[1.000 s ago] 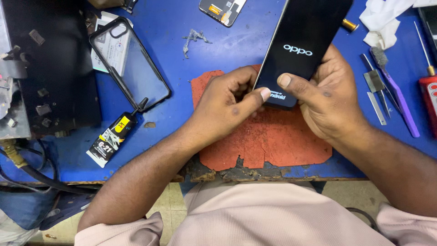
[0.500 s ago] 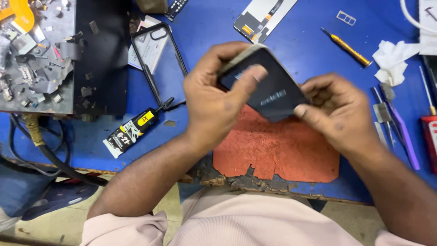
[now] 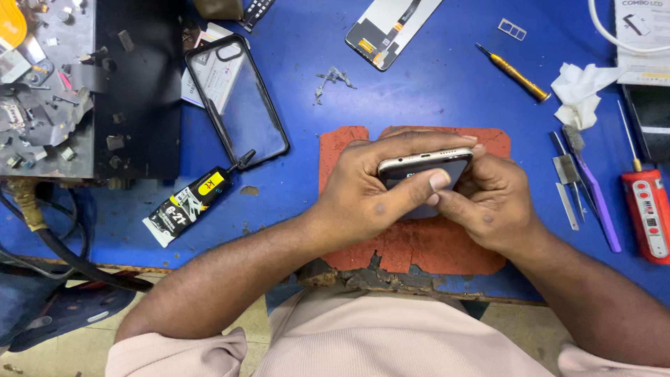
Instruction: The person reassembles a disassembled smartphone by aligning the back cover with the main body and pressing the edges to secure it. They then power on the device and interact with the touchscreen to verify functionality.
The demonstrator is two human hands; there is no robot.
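— What are the hands doing?

— Both grip one phone point(image 3: 426, 167). The left hand point(image 3: 370, 188) wraps it from its side, fingers over the top edge and thumb pressed on the dark glass. The right hand point(image 3: 488, 199) clasps the other end, its fingertips meeting the left thumb.

— Where is the phone?

— Tilted on edge between the hands, above the red mat point(image 3: 419, 244) on the blue counter point(image 3: 433, 91).

— What lies around?

— Left of the left hand, a glue tube point(image 3: 188, 202) and a clear case point(image 3: 237, 98). Beyond the hands, a screen panel point(image 3: 391, 28) and a yellow screwdriver point(image 3: 513, 71). Right of the right hand, tweezers point(image 3: 565, 178) and a red tool point(image 3: 648, 209).
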